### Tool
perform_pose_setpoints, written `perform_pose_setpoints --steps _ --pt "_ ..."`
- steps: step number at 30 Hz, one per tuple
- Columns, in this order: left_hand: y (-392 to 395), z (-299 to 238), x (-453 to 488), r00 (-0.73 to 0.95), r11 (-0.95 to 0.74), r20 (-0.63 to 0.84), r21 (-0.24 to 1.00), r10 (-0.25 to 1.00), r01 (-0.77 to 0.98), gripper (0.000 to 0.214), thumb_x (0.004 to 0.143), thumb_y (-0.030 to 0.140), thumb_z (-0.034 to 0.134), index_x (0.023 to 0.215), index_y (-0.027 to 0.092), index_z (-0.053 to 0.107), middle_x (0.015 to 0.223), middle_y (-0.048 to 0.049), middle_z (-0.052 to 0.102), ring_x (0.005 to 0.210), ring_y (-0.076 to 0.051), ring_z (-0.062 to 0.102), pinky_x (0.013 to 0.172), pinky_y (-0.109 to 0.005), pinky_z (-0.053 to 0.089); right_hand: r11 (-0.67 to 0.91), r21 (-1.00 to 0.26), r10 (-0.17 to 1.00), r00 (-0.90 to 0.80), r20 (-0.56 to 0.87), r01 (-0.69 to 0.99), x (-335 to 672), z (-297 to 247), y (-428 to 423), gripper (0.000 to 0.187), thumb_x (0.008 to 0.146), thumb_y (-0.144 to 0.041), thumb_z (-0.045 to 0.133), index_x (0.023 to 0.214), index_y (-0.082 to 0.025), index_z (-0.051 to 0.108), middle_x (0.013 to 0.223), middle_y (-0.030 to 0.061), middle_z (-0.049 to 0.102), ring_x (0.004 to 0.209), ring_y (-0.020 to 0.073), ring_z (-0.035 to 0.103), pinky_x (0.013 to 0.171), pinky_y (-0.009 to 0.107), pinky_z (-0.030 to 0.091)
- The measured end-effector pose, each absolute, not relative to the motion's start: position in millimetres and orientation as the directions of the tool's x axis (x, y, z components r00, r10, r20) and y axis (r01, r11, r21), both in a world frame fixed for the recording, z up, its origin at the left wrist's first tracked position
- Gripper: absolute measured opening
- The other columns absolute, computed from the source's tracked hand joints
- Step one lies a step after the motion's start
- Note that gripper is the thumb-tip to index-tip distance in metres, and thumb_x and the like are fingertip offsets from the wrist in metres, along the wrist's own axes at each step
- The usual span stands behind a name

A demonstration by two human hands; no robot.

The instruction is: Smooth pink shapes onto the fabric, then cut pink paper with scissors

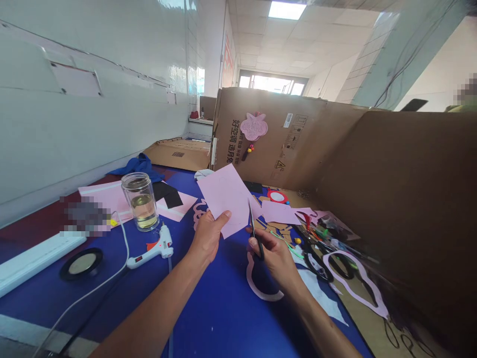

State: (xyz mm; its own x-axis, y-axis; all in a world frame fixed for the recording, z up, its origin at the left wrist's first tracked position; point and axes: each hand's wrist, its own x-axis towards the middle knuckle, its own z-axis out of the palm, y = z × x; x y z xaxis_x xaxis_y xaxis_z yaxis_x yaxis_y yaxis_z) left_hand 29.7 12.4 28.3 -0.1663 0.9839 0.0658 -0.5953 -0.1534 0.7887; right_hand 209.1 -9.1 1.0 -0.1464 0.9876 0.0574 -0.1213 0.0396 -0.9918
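Observation:
My left hand pinches a pink sheet by its lower edge, thumb on top, and holds it up above the blue table. Faint drawn lines show on the sheet. In my right hand is a pair of black-handled scissors, fingers closed round the handles, blades pointing up at the sheet's right edge. Whether the blades are cutting into it I cannot tell. Below my right hand a curved pink strip lies on the table. Pink cut-out loops lie behind my left hand.
A glass jar of yellowish liquid and a white glue gun with its cord stand left. A black tape roll lies nearer. Pink scraps, another pair of scissors and a pink outline clutter the right. Cardboard walls rise behind.

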Motion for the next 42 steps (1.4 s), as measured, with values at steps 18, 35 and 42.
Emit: perform_pose_setpoints --steps 18,35,42 --pt "13.7 25.3 29.5 -0.165 -0.154 0.07 0.798 0.984 -0.583 0.064 0.059 0.047 0.109 0.11 0.015 0.086 0.112 -0.0156 0.089 0.108 -0.037 0.083 0.106 -0.051 0.062 0.004 -0.99 0.989 -0.149 0.025 -0.143 207.2 5.8 -12.3 0.079 0.062 -0.075 0.101 0.114 -0.018 0.084 0.076 -0.0003 0.067 0.069 0.0167 0.06 0.064 0.03 0.047" --pt "13.4 24.1 28.6 -0.142 -0.141 0.072 0.804 0.987 -0.577 0.059 0.062 0.046 0.107 0.108 0.015 0.087 0.11 -0.016 0.089 0.107 -0.037 0.084 0.106 -0.052 0.062 0.035 -0.991 0.989 -0.138 0.053 -0.127 209.1 8.5 -10.5 0.076 0.063 -0.075 0.1 0.111 -0.018 0.086 0.073 -0.0002 0.066 0.067 0.0167 0.058 0.065 0.033 0.049" --pt "13.8 24.0 28.4 -0.145 -0.141 0.069 0.8 0.987 -0.583 0.059 0.064 0.042 0.106 0.112 0.014 0.086 0.113 -0.0171 0.088 0.113 -0.039 0.083 0.109 -0.054 0.061 0.03 -0.991 0.991 -0.128 0.047 -0.13 209.1 8.6 -10.5 0.074 0.063 -0.074 0.101 0.109 -0.019 0.087 0.072 -0.0005 0.064 0.066 0.0162 0.057 0.065 0.033 0.05"
